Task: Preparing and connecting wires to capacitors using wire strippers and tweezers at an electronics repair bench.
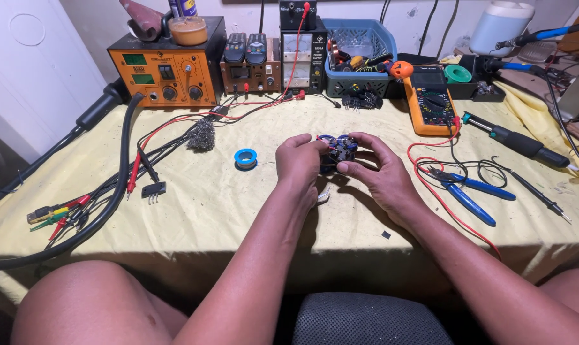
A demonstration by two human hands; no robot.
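Yellow cloth covers the counter (pixel 238 211), which stands against a pale wall and is crowded with electronics gear. At the middle of it both hands meet around a small circuit board (pixel 338 151) carrying dark blue parts. The left hand (pixel 300 161) is curled closed on the board's left side, and the right hand (pixel 374 167) grips its right side with thumb and fingertips, so the board is held just above the cloth between them.

Just left of the left hand lies a blue spool of solder wire (pixel 245 158), and further left a grey wad of steel wool (pixel 201 135). Along the back stand an orange soldering station (pixel 166 70), a small brown box with two remote controls on top (pixel 251 64), a black-and-white power supply (pixel 302 54) and a blue plastic basket of parts (pixel 356 54). Red and black test leads (pixel 136 169) and a thick black hose (pixel 111 198) run across the left part of the cloth.

Right of the hands, an orange-and-black multimeter (pixel 431 99) lies near the back, its red lead looping down past blue-handled pliers (pixel 471 195). A black-handled soldering iron (pixel 519 142) rests well apart at the far right.
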